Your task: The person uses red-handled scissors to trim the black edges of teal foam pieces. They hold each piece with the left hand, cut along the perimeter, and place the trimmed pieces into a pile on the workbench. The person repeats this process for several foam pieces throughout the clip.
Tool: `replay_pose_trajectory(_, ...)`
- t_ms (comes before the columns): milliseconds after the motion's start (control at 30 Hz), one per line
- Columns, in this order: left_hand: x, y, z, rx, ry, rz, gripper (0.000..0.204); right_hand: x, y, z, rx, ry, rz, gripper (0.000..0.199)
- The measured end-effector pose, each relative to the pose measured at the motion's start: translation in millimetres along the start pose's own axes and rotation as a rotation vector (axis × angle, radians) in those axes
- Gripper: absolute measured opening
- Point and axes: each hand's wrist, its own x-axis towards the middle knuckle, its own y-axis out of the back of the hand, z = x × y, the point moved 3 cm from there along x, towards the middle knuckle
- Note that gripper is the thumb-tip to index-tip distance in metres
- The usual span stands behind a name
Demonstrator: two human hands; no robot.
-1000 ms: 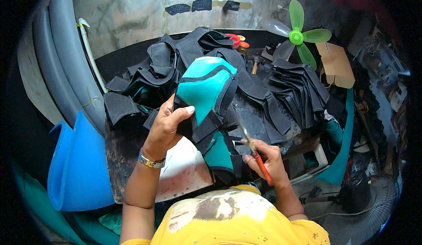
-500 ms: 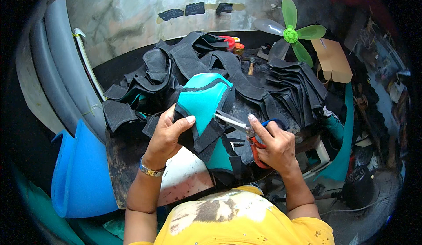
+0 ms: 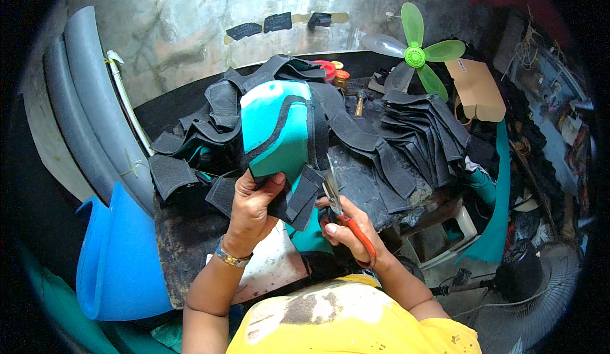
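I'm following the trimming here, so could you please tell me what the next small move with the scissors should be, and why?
Probably close the scissors along the right edge of the teal and black foam piece. The right hand holds their blades up against that edge, and the left hand steadies the piece from below, so it looks ready for a cut.

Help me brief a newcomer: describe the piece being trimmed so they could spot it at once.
Start at the dark workbench heaped with black fabric pieces. Just above its near edge, the left hand holds up a teal padded piece, with the scissors in the right hand at its lower edge. It alone is bright teal with a black curved band; its neighbours are all black.
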Motion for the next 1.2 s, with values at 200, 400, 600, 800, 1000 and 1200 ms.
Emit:
replay_pose_trajectory(200, -4, -16, -2, -0.015, -0.032, -0.020, 0.029, 12, -5, -7, -0.057, 0.139, 0.031, 0.045)
replay_pose_trajectory(400, -4, -17, -5, -0.023, -0.063, 0.001, 0.027, 13, -3, -3, -0.077, 0.089, 0.048, 0.043)
replay_pose_trajectory(600, -6, -16, -10, -0.071, -0.034, 0.002, 0.030, 13, -5, 4, 0.019, 0.077, 0.092, 0.035)
replay_pose_trajectory(800, -7, -12, -13, 0.006, -0.007, 0.037, 0.028, 11, -5, 7, 0.056, 0.065, 0.142, 0.027)
replay_pose_trajectory(1000, -8, -18, -12, -0.033, 0.080, 0.071, 0.025, 9, -5, 8, 0.085, 0.074, 0.148, 0.025)
replay_pose_trajectory(1200, 4, -12, 14, -0.117, 0.244, -0.027, 0.032, 0, -3, 8, 0.172, -0.005, 0.031, 0.024)
